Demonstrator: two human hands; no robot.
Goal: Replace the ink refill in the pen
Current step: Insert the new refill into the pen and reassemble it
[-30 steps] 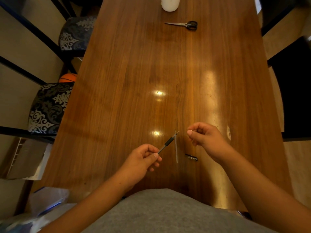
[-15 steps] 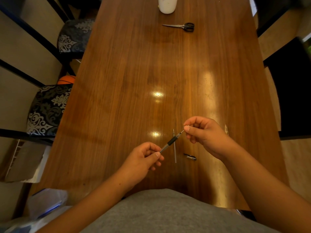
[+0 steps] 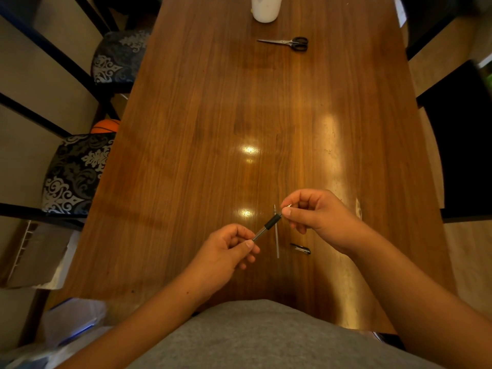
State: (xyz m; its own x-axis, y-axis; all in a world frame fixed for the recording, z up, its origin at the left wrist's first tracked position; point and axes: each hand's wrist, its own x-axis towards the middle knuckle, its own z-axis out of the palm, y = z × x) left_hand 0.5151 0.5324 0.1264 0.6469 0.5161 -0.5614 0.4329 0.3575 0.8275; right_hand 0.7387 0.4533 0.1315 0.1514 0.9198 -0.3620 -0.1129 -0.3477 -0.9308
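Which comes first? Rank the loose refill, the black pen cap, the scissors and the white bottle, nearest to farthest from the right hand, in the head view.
1. Loose refill, left of the right hand.
2. Pen cap, just below it.
3. Scissors, far up the table.
4. White bottle, at the far end.

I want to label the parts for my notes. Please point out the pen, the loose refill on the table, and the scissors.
pen [image 3: 271,223]: head view, on its black grip section.
refill [image 3: 277,242]: head view, on the middle of the thin rod.
scissors [image 3: 299,43]: head view, on the black handles.
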